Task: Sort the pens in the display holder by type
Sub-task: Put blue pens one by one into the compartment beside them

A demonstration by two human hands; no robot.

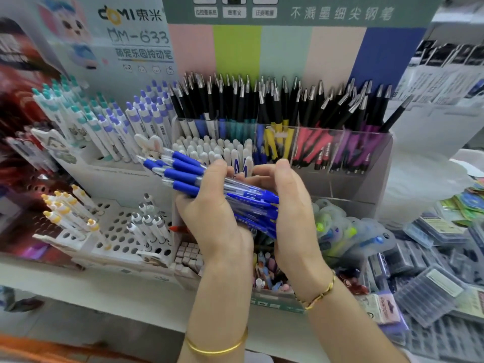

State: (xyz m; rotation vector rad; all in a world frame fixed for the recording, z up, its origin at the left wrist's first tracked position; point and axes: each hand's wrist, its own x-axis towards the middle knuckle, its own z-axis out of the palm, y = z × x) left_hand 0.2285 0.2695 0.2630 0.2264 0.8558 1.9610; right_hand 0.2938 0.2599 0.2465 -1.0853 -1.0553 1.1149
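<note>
**In front of the display holder: one type gathered and squared before it is placed**

Above the shelf's (146, 292) front edge and level with the lower front of the display holder (366, 179), a bundle of blue pens (209, 184) lies nearly horizontal between both hands. Blue rubber grips point to the upper left, blue clip ends to the lower right.

All the pens in the bundle are alike, which suggests they were collected as one type. Judging by the hold, the ends are being evened so the bundle can drop into one compartment together.

The left hand (209, 218) carries the bundle from beneath, its fingers wrapped round the clear barrels and its thumb laid across the top. The right hand (296, 213) is cupped against the clip ends, with its palm flat to them and its fingers curved over the far side, so both hands are clamped on the pens.

Behind the hands, the holder's rear row carries black pens (262, 100) whose coloured grips are grouped by compartment. A front compartment holds white-capped pens (209, 150). Which slot suits the blue bundle cannot be told.
</note>
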